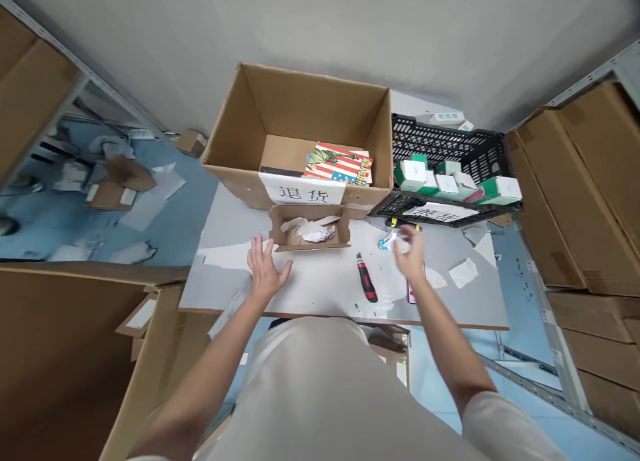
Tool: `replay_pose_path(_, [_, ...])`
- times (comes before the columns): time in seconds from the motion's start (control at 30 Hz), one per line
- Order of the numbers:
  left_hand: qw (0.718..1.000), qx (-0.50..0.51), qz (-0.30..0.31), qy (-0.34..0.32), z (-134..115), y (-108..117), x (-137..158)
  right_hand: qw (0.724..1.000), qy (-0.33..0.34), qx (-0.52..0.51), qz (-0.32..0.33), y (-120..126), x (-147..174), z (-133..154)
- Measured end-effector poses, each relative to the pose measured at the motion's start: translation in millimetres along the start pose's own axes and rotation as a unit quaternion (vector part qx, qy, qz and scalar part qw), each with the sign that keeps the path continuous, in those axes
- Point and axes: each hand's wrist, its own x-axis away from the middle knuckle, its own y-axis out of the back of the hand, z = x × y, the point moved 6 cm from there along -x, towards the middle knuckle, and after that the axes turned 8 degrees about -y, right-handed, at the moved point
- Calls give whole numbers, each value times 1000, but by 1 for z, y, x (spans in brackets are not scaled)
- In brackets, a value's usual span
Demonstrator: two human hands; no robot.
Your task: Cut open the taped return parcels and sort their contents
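Note:
My left hand (265,269) is open with fingers spread, low over the table by the left end of a small open cardboard box (313,246). Crumpled white paper (316,230) lies inside that box. On the right, my right hand (411,256) has bent fingers, blurred, beside a small blue-and-white wrapper (387,241). Something whitish shows by its fingertips, but whether they grip it is unclear. A red-and-black utility knife (367,279) lies between the hands. Partly covered by my right forearm is a pink-edged phone-like object (411,293).
Behind the small box stands a large open carton (240,181) holding booklets (340,162). A black plastic crate (450,138) with green-and-white boxes (413,174) adjoins it. A yellow-and-black tool (401,224) lies before the crate. Stacked cartons (565,188) flank the table's right; a big open carton (145,361) stands left.

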Motion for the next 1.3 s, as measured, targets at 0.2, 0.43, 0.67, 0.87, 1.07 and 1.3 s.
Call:
replay_pose_path(0.2, [953, 230, 123, 157, 41, -41, -4, 938, -231, -144, 216, -167, 52, 21])
replay_pose_path(0.43, [938, 317, 86, 110, 41, -24, 27, 939, -220, -217, 152, -141, 105, 44])
replay_pose_path(0.67, [933, 306, 170, 83, 47, -39, 62, 887, -309, -285, 190, -156, 186, 39])
replay_pose_path(0.87, [936, 270, 212, 74, 63, -51, 79, 899, -329, -224, 184, -168, 218, 37])
replay_pose_path(1.07, [943, 285, 147, 88, 58, -53, 78, 943, -300, -140, 42, -163, 208, 62])
replay_pose_path(1.3, [958, 269, 78, 65, 19, -33, 68, 941, -305, -93, -117, -115, 198, 105])
